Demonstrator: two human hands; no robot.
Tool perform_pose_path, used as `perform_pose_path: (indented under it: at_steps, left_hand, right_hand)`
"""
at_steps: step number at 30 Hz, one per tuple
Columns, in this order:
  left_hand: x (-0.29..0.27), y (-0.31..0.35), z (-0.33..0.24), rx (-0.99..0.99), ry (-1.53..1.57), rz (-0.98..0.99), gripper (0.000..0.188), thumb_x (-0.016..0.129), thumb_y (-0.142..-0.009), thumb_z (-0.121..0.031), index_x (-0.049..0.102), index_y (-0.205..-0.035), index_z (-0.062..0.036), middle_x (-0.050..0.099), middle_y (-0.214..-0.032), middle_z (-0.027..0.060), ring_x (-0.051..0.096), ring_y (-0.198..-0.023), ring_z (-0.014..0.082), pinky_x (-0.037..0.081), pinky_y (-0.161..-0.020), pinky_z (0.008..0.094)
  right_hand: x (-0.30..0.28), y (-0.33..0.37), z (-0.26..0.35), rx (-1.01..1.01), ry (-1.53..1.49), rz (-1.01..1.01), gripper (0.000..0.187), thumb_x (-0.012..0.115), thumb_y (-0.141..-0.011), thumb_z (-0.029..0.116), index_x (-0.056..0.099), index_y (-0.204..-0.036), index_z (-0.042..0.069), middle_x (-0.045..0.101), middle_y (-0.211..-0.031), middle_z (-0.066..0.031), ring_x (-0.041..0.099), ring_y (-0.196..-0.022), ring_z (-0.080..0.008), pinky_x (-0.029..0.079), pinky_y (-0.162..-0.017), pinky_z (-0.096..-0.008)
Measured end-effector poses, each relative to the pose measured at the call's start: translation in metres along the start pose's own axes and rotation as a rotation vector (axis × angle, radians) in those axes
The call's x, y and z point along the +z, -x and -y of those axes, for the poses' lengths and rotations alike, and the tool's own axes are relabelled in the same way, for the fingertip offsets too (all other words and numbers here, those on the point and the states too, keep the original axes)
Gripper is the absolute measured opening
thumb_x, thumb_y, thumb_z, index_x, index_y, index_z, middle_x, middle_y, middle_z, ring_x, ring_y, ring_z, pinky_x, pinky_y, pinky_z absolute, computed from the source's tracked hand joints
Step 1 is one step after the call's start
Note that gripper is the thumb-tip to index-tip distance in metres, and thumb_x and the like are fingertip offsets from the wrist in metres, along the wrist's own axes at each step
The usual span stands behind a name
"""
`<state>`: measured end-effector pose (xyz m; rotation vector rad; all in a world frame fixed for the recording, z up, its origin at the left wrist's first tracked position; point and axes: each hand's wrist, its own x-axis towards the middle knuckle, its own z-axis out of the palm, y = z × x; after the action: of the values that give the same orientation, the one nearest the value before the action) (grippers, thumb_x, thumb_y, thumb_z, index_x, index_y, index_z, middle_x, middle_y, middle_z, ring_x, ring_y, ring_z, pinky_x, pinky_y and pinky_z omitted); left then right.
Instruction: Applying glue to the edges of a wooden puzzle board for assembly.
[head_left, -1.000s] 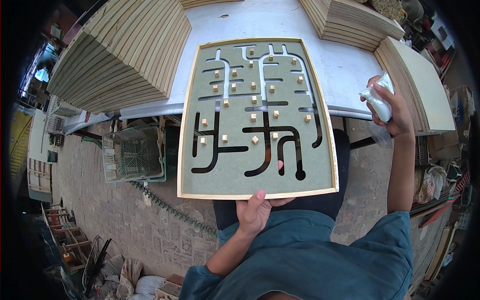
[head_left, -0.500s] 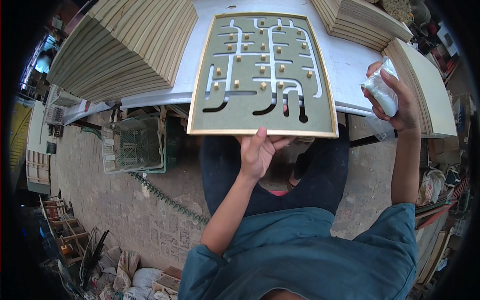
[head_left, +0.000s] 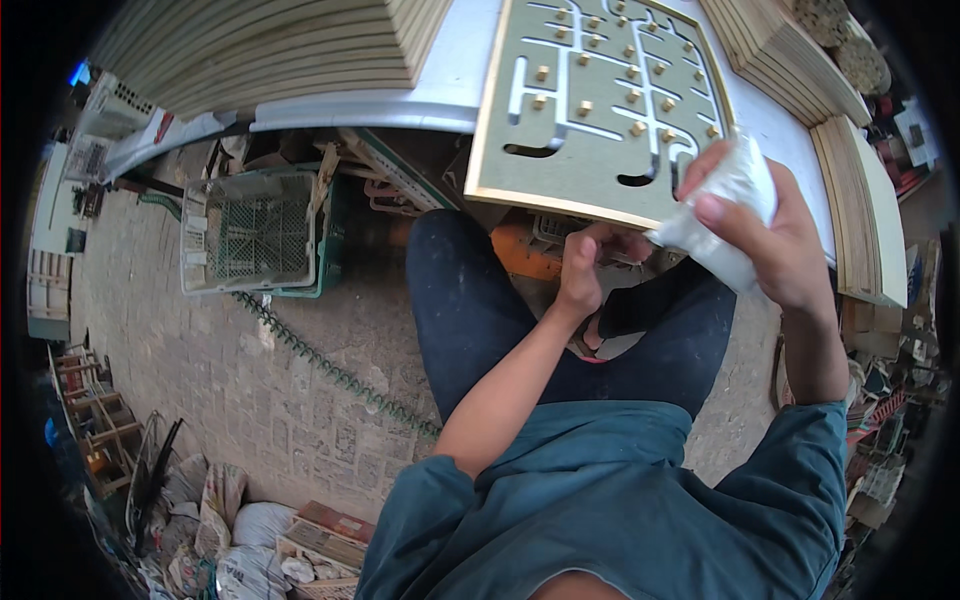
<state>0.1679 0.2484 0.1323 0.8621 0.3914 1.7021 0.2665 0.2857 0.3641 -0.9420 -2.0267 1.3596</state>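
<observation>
From my distance I see the person's right hand [head_left: 780,235] closed around a white plastic pouch [head_left: 748,185], with thumb and fingers pressing on it from its sides. The pouch points down to the left — its tip is just beside the fingers of the left hand [head_left: 583,270]. This left hand is half curled under the near edge of the slotted board [head_left: 600,155]; whether it touches the board or has hold of anything, I cannot tell. The board, grey-green with a pale wooden rim, is over the white table [head_left: 470,80], its near end beyond the table's front edge, and small wooden cubes [head_left: 585,107] stand on it — between the slots. Stacked panels [head_left: 300,45] rise at left.
</observation>
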Motion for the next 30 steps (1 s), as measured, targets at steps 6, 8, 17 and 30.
perform_pose_path:
  at_steps: [6,8,17,30]
  left_hand:
    - [-0.006,-0.016,-0.022,-0.038,0.208,-0.569,0.047,0.033,-0.094,-0.048,0.047,-0.117,-0.0093,0.056,-0.106,0.0033,0.052,-0.103,0.0172,0.042,-0.087,0.0343]
    - [-0.012,-0.021,-0.027,-0.067,0.204,-0.620,0.046,0.034,-0.094,-0.046,0.049,-0.112,-0.0064,0.058,-0.100,0.0055,0.056,-0.090,0.0165,0.044,-0.077,0.0326]
    - [-0.025,-0.027,-0.032,-0.264,0.203,-0.677,0.031,0.042,-0.096,-0.029,0.057,-0.082,-0.0059,0.054,-0.064,-0.0010,0.047,-0.054,0.0052,0.038,-0.051,0.0194]
    - [-0.022,-0.031,-0.027,-0.335,0.187,-0.640,0.026,0.045,-0.095,-0.022,0.058,-0.084,-0.0018,0.054,-0.065,0.0005,0.048,-0.054,0.0057,0.038,-0.049,0.0197]
  right_hand:
    - [0.062,-0.050,0.010,0.080,0.179,0.126,0.022,0.061,-0.089,0.023,0.058,-0.096,0.003,0.061,-0.084,-0.0054,0.060,-0.078,-0.0106,0.046,-0.067,-0.0244]
    - [0.073,-0.059,0.004,-0.129,0.359,0.080,0.022,0.062,-0.088,0.022,0.058,-0.095,0.002,0.061,-0.081,-0.0044,0.059,-0.076,-0.0100,0.045,-0.066,-0.0235]
    - [0.097,-0.085,-0.010,-0.333,0.531,0.006,0.025,0.066,-0.084,0.025,0.061,-0.086,0.001,0.062,-0.067,-0.0084,0.061,-0.060,-0.0143,0.046,-0.055,-0.0285]
    - [0.099,-0.089,-0.015,-0.352,0.535,0.039,0.019,0.066,-0.084,0.019,0.060,-0.089,0.001,0.063,-0.072,-0.0077,0.061,-0.064,-0.0132,0.046,-0.058,-0.0270]
